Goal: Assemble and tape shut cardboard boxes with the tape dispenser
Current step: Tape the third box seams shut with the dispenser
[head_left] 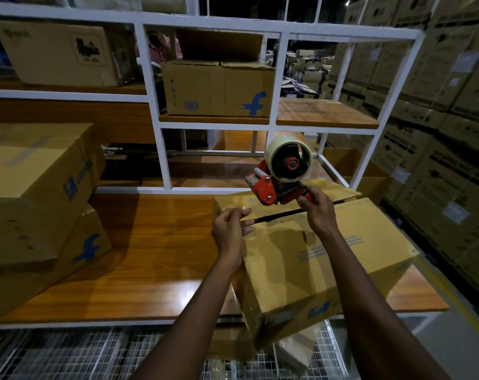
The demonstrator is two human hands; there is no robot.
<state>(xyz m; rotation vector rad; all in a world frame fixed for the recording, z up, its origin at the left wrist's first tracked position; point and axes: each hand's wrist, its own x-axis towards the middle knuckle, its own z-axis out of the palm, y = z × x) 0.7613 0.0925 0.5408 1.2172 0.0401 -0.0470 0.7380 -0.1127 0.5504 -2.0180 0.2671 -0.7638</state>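
At lower centre-right, the cardboard box [328,259] rests seam-up on the tabletop [150,242]. Fingers of the right hand [319,212] clamp the tape dispenser [279,174] over the seam [276,216]. Those of the left hand [228,231] pinch the tape end [248,213], apparently anchoring it.

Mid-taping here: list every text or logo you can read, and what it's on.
"f": blue logo, shelf box; also lower left box.
"LG": stacked cartons, right.
Blurred: upper left box script print; blue print on the box being taped.
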